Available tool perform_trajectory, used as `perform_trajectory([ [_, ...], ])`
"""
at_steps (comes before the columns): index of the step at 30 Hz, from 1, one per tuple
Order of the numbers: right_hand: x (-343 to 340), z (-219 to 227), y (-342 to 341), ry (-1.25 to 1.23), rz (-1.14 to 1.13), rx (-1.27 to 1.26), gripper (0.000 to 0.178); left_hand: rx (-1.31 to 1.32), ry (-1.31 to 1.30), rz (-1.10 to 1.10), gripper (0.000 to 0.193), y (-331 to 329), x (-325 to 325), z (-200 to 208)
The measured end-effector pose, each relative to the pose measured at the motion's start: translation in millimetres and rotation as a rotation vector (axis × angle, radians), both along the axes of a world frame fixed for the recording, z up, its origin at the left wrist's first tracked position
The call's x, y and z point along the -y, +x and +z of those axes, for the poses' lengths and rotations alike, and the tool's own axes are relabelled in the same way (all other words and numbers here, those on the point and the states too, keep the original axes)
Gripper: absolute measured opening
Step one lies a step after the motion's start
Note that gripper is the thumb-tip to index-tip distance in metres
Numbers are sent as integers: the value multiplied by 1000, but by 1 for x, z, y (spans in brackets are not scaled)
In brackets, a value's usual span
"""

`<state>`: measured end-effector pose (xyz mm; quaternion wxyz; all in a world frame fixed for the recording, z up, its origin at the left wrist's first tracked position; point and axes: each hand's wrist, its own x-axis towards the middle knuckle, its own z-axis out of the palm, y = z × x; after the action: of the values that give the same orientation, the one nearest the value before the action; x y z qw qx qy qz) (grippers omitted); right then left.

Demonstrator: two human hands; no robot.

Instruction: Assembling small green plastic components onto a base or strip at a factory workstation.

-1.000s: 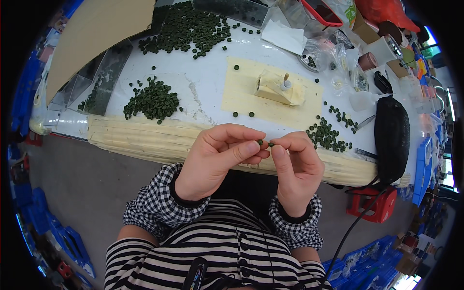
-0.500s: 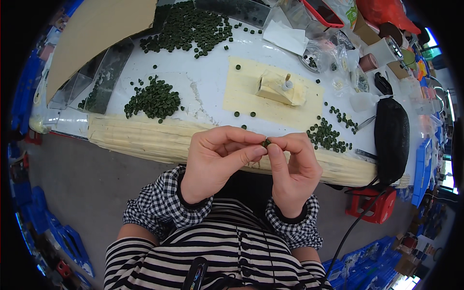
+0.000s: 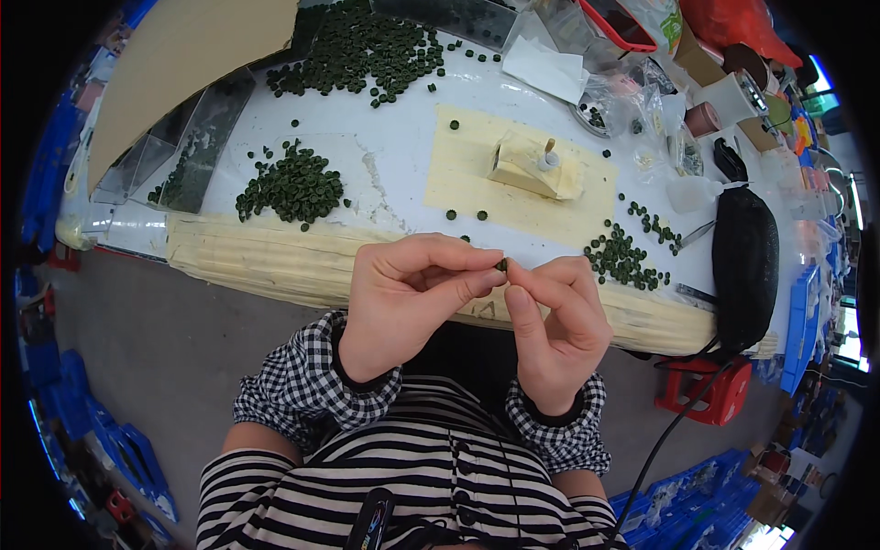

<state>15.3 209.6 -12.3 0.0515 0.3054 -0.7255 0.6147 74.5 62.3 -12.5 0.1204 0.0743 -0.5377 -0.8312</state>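
My left hand (image 3: pixel 394 307) pinches a small dark green round piece (image 3: pixel 501 265), ridged like a little cap, between thumb and index fingertip. It is raised above the table's padded front edge (image 3: pixel 275 266). Close on its right is my right hand (image 3: pixel 559 330). Its index fingertip is at the piece, touching or nearly so, while the thumb tip sits lower, apart from it. The other right fingers curl inward. Fingertips cover part of the piece. Beyond my hands, several like pieces (image 3: pixel 482 215) lie singly around a cream taped block (image 3: pixel 536 167) with a short upright peg (image 3: pixel 548 158).
Heaps of green pieces lie at left (image 3: pixel 293 186), far back (image 3: pixel 367 50) and right (image 3: pixel 626 259). Clear trays (image 3: pixel 206 137) stand under a cardboard sheet (image 3: pixel 183 73). At right are tweezers (image 3: pixel 698 233), a black pouch (image 3: pixel 744 266) and a cable. A red stool (image 3: pixel 704 392) stands below.
My right thumb has come away from the green piece and dropped slightly, leaving the piece in the left fingertips. Both hands have shifted a little to the left.
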Motion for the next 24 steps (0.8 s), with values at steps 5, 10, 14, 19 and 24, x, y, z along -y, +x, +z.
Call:
perform_trajectory([
  [5, -5, 2, -5, 52, 58, -78, 23, 73, 55, -113, 19, -1, 10, 5],
  [10, -10, -3, -6, -3, 126, 61, 23, -241, -706, -39, 19, -7, 17, 10],
  [14, -7, -3, -4, 12, 105, 54, 25, -61, -253, -85, 20, -4, 14, -2],
  [19, -10, -3, -7, 19, 94, 21, 27, 12, -36, -114, 19, -3, 10, -2],
  [24, -9, -4, -6, 21, 90, 13, 28, 43, 0, -116, 18, -3, 10, -3],
])
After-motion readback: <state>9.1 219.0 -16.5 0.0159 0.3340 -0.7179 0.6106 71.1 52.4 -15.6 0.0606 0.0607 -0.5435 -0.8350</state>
